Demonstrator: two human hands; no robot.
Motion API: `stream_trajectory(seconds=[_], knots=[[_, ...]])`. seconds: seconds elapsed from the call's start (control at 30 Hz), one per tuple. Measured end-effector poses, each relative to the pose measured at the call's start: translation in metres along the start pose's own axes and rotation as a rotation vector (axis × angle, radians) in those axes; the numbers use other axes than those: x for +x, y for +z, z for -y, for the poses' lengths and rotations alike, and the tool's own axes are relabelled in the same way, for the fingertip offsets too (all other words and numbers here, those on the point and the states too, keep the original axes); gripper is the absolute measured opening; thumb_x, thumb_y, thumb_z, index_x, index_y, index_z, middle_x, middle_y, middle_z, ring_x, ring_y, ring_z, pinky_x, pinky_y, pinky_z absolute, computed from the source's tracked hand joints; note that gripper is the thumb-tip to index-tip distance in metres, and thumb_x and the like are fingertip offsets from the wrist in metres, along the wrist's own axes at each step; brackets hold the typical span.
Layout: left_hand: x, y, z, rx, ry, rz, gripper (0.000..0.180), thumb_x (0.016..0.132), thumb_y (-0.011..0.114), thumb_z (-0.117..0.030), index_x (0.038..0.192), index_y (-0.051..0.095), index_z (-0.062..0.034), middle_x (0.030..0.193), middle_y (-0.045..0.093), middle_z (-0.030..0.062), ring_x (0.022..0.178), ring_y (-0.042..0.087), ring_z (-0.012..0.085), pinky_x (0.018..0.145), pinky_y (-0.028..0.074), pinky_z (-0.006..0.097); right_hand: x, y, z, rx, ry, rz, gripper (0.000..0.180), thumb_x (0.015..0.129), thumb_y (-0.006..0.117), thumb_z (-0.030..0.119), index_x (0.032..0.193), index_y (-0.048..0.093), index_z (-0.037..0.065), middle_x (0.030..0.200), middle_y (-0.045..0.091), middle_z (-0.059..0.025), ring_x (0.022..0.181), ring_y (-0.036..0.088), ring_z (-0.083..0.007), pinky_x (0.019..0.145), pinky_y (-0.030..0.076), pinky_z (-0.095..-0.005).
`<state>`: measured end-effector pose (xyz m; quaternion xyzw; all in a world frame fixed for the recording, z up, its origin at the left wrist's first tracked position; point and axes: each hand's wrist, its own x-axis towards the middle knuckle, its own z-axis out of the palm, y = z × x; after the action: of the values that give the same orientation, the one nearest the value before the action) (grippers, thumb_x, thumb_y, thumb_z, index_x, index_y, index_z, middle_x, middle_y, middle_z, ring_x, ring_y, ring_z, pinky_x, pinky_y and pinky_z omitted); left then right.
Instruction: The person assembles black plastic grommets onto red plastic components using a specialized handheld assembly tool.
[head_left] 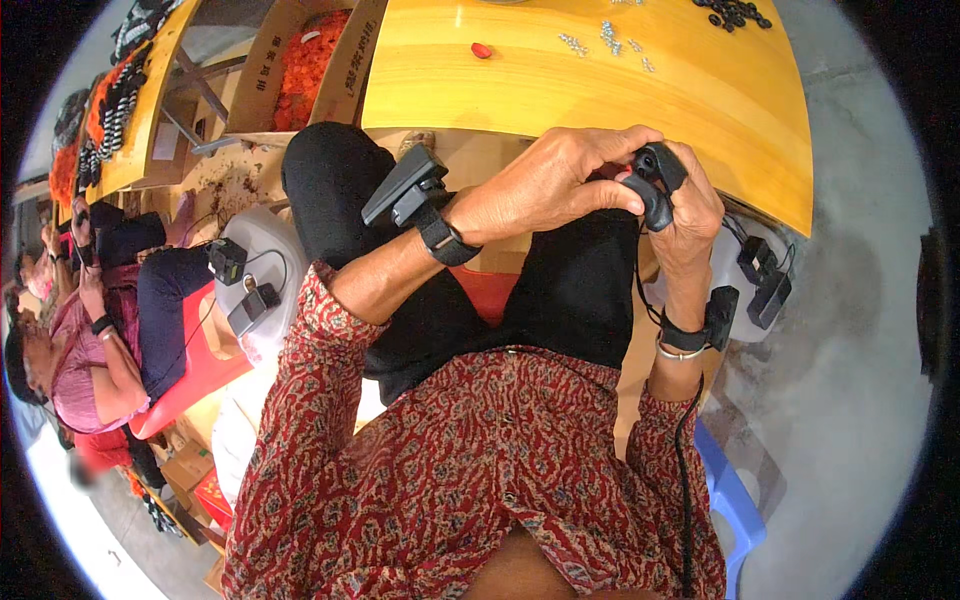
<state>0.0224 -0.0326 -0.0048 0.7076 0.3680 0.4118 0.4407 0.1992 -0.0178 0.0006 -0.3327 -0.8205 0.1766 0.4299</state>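
Nearest the camera, wears a red patterned shirt (440,450) with sleeves ending along bare forearms, above black trousers (580,295). On the left wrist, carries a black strap (445,237) with a black device (408,185) mounted beside it. On the right wrist, carries a similar strap (683,338) and a silver bangle (680,353). Brings both hands together at the near edge of the yellow counter (540,95), right of centre. Clamps a small black part (656,208) between left hand (560,178) and right hand (697,210). Presses left thumb against the near side of the part; wraps right fingers around the opposite side. Between the fingers, shows a spot of red (625,173); cannot tell if attached to the part. Beyond the hands, on the counter, from left to right: red piece (481,50), loose silver-coloured bits (610,38), cluster of black round pieces (735,14). Left of the counter: carton (255,75) with orange-red contents (310,75). Farther left: another person (110,345) on a red seat (195,390), near a second counter (152,122) bearing black, orange and striped items (108,100).
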Motion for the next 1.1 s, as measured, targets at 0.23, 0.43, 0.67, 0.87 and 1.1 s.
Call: stream_trajectory(seconds=[0.23,0.43,0.67,0.87,1.1], knots=[[-0.001,0.001,0.004,0.013,0.042,-0.02,0.06,0.077,0.07,-0.023,0.13,0.047,-0.0063,0.101,0.064,0.0126,0.089,0.062,0.0181,0.08,0.05,0.03,-0.002,0.001,-0.005,-0.005,-0.021,-0.005,0.028,0.072,0.072,0.016,0.092,0.063,-0.001,0.089,0.06,-0.0119,0.076,0.063,-0.0272,0.065,0.05,-0.0322],[-0.002,0.003,0.005,0.101,0.085,-0.026,0.061,0.078,0.069,-0.026,0.13,0.046,-0.0055,0.101,0.063,0.0156,0.085,0.063,0.0238,0.077,0.051,0.033,-0.002,-0.001,-0.004,-0.052,-0.023,0.012,0.03,0.071,0.072,0.015,0.093,0.062,-0.002,0.089,0.061,-0.0126,0.076,0.062,-0.0281,0.065,0.05,-0.033],[-0.003,0.001,0.003,0.134,0.096,-0.022,0.063,0.075,0.071,-0.028,0.13,0.048,-0.0076,0.098,0.064,0.0142,0.083,0.063,0.0227,0.076,0.051,0.032,0.0,-0.006,-0.001,0.033,-0.015,0.055,0.024,0.073,0.071,0.012,0.091,0.063,-0.001,0.089,0.061,-0.0117,0.076,0.063,-0.0261,0.065,0.05,-0.0316],[-0.003,0.004,-0.001,0.034,0.041,0.018,0.063,0.074,0.072,-0.026,0.13,0.049,-0.01,0.098,0.066,0.011,0.084,0.063,0.018,0.078,0.051,0.03,-0.004,-0.01,0.001,0.026,-0.003,0.051,0.023,0.071,0.072,0.012,0.089,0.064,-0.001,0.089,0.061,-0.0106,0.076,0.064,-0.024,0.064,0.05,-0.0306],[-0.006,0.012,0.001,-0.101,0.008,0.008,0.062,0.073,0.074,-0.02,0.13,0.05,-0.0122,0.095,0.066,0.0087,0.084,0.059,0.0125,0.08,0.049,0.028,-0.006,-0.012,0.003,0.0,-0.026,-0.005,0.028,0.068,0.076,0.012,0.087,0.063,-0.002,0.081,0.061,-0.0083,0.07,0.062,-0.022,0.061,0.049,-0.0288]])
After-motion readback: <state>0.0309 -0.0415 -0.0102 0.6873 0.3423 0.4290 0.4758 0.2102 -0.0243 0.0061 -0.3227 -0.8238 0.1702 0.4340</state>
